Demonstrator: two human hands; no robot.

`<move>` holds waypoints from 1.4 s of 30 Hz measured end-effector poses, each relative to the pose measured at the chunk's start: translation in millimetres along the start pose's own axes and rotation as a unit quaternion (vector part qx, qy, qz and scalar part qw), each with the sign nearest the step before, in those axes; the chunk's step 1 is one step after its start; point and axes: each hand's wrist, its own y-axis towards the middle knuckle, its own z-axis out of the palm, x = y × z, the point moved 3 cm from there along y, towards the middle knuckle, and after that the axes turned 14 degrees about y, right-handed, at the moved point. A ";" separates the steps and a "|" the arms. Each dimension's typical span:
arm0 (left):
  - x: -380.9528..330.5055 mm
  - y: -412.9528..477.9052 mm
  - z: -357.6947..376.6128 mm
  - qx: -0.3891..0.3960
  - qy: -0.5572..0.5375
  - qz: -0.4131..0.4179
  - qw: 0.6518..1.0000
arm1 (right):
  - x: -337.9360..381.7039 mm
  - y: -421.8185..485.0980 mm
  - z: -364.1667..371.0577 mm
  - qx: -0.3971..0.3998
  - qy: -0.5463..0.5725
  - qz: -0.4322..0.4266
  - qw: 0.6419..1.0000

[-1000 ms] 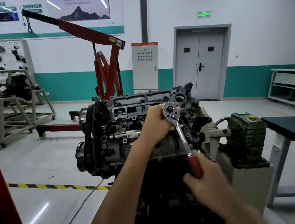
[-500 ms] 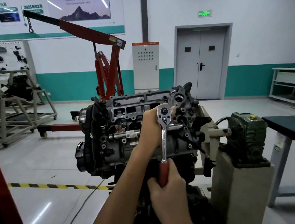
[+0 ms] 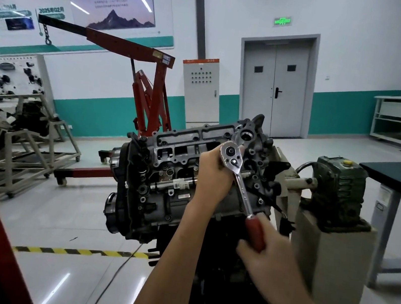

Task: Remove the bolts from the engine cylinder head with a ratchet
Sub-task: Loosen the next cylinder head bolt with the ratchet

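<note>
A ratchet [image 3: 240, 177] of bright polished metal with a glossy red handle lies against the dull, rough grey cast-metal cylinder head [image 3: 186, 165], above a glossy pale floor [image 3: 70, 225].

Left hand [image 3: 212, 176], right hand [image 3: 270, 253]: both curled.

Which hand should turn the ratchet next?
Probably the right hand: it grips the ratchet by its red handle, for leverage. The left hand is curled round the ratchet's head against the engine, steadying it.

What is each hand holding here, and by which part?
The right hand grips the ratchet by its red handle; the left hand holds it behind its head.
</note>
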 end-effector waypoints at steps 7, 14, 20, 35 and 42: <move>-0.1 0.2 -2.4 0.019 -0.001 -0.003 1.000 | 1.6 -1.6 26.9 0.042 0.063 0.049 0.996; 5.2 4.4 -5.5 0.037 0.011 -0.026 0.999 | 23.3 73.8 -82.1 0.190 -0.282 -0.077 0.937; 2.0 -3.6 -0.8 -0.014 -0.010 -0.020 1.000 | 2.6 16.6 -27.2 0.050 -0.077 -0.027 0.995; 4.7 6.2 -2.1 0.043 0.022 -0.025 0.999 | 19.8 73.7 -83.5 0.207 -0.255 -0.060 0.943; 0.9 -1.0 2.8 -0.016 0.006 -0.017 1.000 | -1.9 0.3 6.8 0.005 0.013 0.020 1.000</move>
